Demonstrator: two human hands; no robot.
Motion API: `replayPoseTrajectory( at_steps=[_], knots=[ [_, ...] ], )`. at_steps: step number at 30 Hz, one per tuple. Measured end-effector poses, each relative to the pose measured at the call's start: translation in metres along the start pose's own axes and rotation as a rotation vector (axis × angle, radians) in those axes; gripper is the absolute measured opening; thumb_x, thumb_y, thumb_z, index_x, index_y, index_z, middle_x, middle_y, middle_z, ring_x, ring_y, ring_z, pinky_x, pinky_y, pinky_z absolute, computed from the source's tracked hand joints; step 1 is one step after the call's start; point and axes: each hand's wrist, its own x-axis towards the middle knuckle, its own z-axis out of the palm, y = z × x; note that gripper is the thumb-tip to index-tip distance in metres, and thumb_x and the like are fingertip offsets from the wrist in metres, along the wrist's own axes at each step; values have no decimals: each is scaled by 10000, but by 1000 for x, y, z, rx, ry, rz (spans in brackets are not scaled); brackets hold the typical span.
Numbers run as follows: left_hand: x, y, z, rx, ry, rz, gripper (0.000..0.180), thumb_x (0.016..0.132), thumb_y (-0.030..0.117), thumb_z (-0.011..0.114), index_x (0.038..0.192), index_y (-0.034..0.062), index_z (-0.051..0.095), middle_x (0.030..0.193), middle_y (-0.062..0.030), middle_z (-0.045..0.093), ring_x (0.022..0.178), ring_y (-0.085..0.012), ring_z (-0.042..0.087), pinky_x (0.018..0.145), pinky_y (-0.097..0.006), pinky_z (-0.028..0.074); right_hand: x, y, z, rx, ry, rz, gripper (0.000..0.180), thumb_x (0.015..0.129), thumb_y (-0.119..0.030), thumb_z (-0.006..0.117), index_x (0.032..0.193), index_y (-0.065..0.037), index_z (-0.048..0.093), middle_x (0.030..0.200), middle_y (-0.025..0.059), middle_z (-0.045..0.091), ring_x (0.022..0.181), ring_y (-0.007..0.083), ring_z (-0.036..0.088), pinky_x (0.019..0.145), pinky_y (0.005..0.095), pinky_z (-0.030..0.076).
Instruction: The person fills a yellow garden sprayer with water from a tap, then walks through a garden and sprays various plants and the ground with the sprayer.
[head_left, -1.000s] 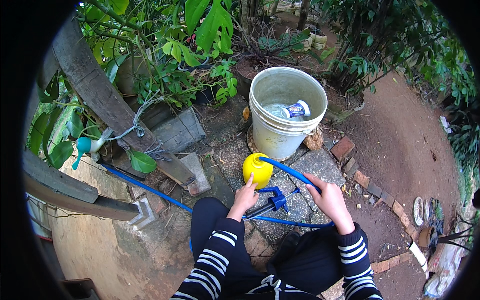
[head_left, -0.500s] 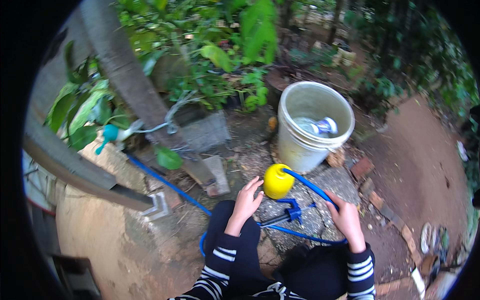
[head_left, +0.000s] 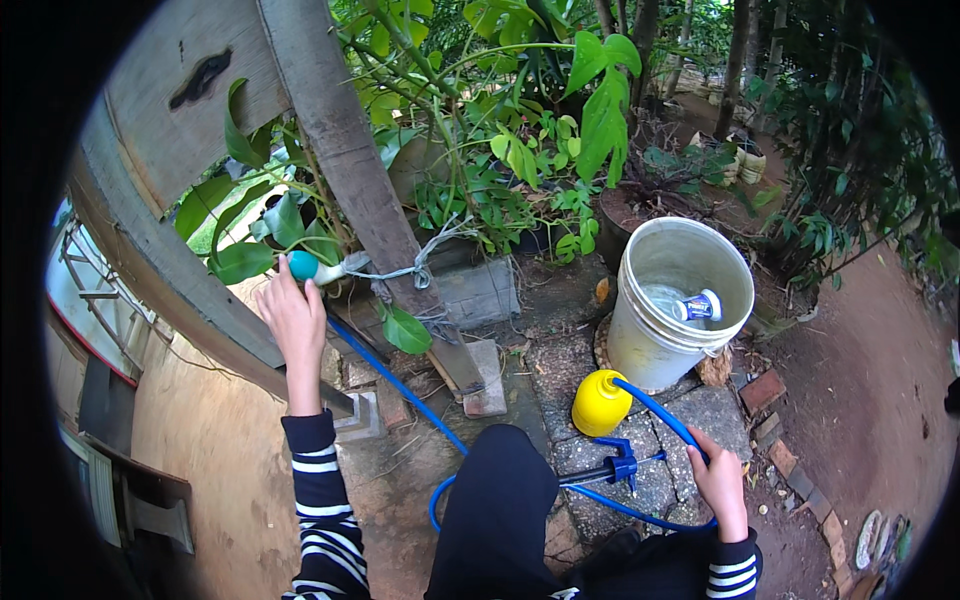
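My left hand (head_left: 292, 315) reaches up to the left and touches a teal tap knob (head_left: 302, 265) fixed beside a slanted wooden post (head_left: 345, 170). A blue hose (head_left: 395, 385) runs from that tap down across the ground. My right hand (head_left: 718, 480) grips the blue hose (head_left: 665, 418) low at the right, close to a blue valve (head_left: 622, 466). The hose ends in a yellow sprayer head (head_left: 600, 403) resting on paving stones next to a white bucket (head_left: 650, 345). The bucket holds some water and a small floating container (head_left: 698, 307).
My dark-trousered knee (head_left: 497, 500) is between the hands. Leafy plants (head_left: 520, 150) crowd behind the post. A concrete block (head_left: 478, 292) and loose bricks (head_left: 762, 392) lie on the ground. A wooden fence rail (head_left: 170, 270) runs at the left; bare earth path at the right.
My left hand left the yellow sprayer head and rose up-left to the teal tap knob. The view swung left and upward. My right hand stays on the hose.
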Motion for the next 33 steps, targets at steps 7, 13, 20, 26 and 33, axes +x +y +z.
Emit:
replayPoseTrajectory(
  at_steps=[7,13,20,26,33],
  knots=[
    [26,-31,38,-427,2,-77,319,877,298,591,1025,24,524,859,-130,482,766,-233,486,682,-333,432,2,-6,0,-35,-35,22,291,844,-232,598,1131,-201,640,824,190,648,753,363,635,693,438,515],
    [40,-62,65,-580,92,166,217,863,209,594,1001,50,539,855,-87,465,725,-184,452,611,-282,388,4,-5,4,5,-30,0,312,843,-234,596,1153,-218,626,847,185,651,760,367,633,695,442,514],
    [36,-55,74,-562,171,113,228,893,248,557,1020,58,564,823,-97,481,715,-206,462,628,-315,390,4,-4,5,-38,-45,17,305,853,-249,582,1153,-217,626,818,188,651,743,357,640,715,439,517],
    [35,-35,37,-77,28,113,424,923,416,460,1070,30,559,810,-197,586,780,-338,556,690,-411,425,2,-7,3,-58,-51,42,304,854,-253,583,1155,-227,624,795,186,649,733,355,640,703,444,518],
    [44,-11,13,268,-294,-127,607,906,598,325,966,27,525,770,-213,653,731,-376,641,615,-471,485,-1,-3,4,-47,-29,18,311,853,-252,584,1161,-227,619,785,181,651,727,355,639,692,442,520]
  ],
)
